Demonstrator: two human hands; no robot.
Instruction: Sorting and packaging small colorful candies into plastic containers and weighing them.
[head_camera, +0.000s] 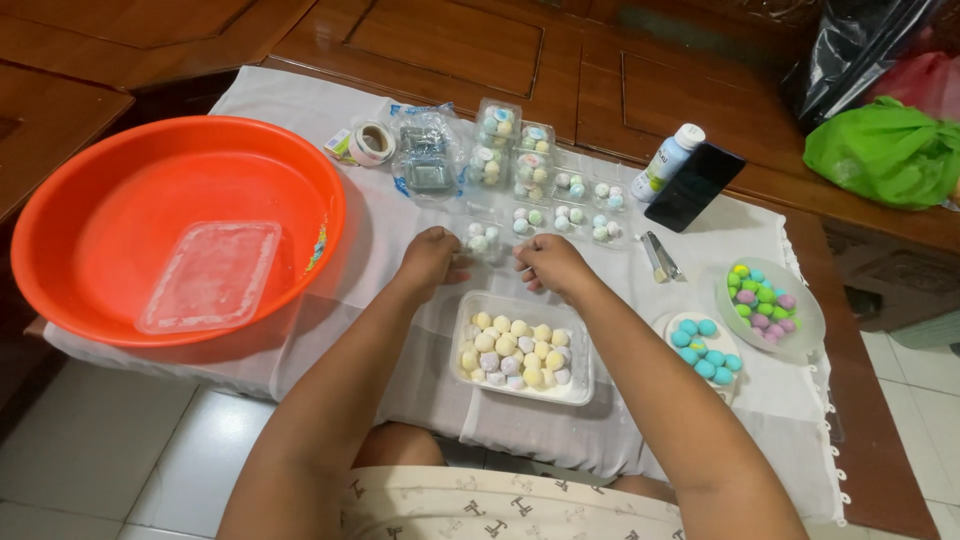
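White cloth: covers the counter (330, 300) under everything the head view shows
Left hand (430, 258): knuckles up, fingers curled in a narrow grip at the near left edge of a small clear box (482, 240); what the fingertips pinch cannot be told
Right hand (550, 265): just right of the left hand, fingers folded in a narrow grip beside the same small clear box; whether it holds anything cannot be told
Small clear box: lies between the two grips and just beyond them, with pale balls inside
Clear tray (522, 348): just nearer the body than both grips, between the forearms, filled with yellow and white balls
Packed boxes (545, 185): rows of the same clear boxes beyond the grips, holding pastel balls
Orange basin (120, 180): well left of the left grip, with a clear lid (212, 275) lying flat in it
Tape roll (373, 142): beyond and left of the left grip
White plate (675, 325): right of the right grip, carrying teal balls
Clear bowl (812, 318): farther right, with mixed pink, green and yellow balls
Metal clippers (660, 256): right of the right grip, near a dark phone (694, 186) and a white bottle (666, 162)
Green bag (885, 150): far right, beyond the counter's cloth
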